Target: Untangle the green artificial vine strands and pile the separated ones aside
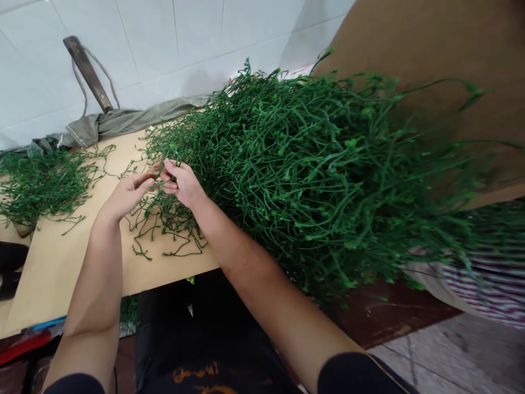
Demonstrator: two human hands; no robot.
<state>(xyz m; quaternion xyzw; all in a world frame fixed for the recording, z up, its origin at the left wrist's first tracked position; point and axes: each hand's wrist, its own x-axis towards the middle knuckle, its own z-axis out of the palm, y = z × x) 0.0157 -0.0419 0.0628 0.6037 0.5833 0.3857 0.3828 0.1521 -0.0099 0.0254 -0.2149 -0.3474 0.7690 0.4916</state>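
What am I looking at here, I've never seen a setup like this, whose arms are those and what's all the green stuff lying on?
No machine here: these are a person's own bare arms, seen in a single picture from a camera worn on their head, looking forward and down. The left hand and right hand meet over a tan surface. Thin green strands lie there, with a big heap to the right and a smaller heap at far left. The right hand seems to pinch a strand, but it's too small to be sure.

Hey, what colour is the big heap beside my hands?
The heap is green, shown in the head view.
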